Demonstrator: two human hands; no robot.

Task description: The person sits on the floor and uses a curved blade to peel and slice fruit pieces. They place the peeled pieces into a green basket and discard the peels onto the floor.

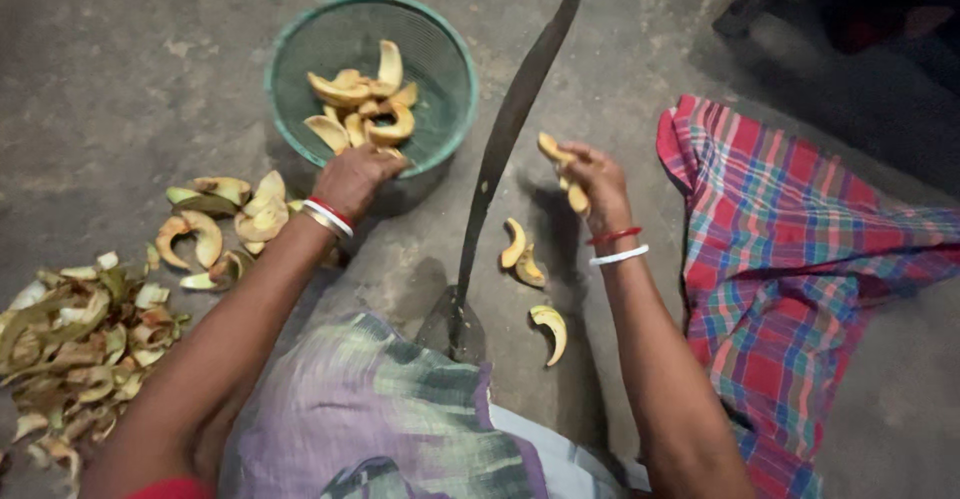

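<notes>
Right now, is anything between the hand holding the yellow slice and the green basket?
Yes. The tall curved blade stands upright between the right hand, which holds a slice, and the green basket. The left hand rests at the basket's rim.

Floor-level food-preparation area, probably in a home kitchen or yard, though dim light hides the surroundings. Indicators: bare, rough concrete floor (pixel 120 69); upright floor-mounted curved blade (pixel 505 129); green mesh basket (pixel 445 69) of cut pumpkin-like slices (pixel 362 104); heap of peelings (pixel 75 344); checked cloth (pixel 800 259) spread beside the worker.
</notes>
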